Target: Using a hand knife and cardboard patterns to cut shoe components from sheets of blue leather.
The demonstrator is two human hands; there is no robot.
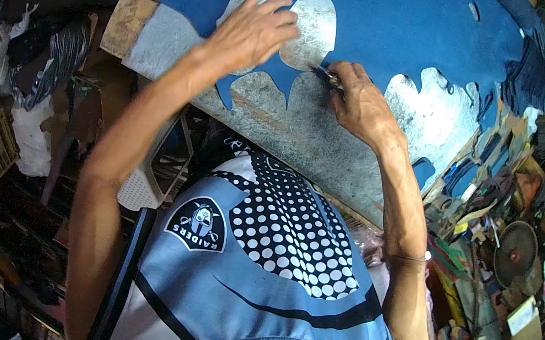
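Head view: we press our left hand flat, fingers spread, on a metal template lying on the blue leather sheet across the grey table. Our right hand, grip clenched on a small cutting tool, works at the template's edge. Leather scraps pile up at right.

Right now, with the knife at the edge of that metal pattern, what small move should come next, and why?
Probably draw the knife a little further along the template edge. The left hand presses the template flat on the blue sheet, the right hand holds the blade at its lower rim, and the outline there looks uncut.
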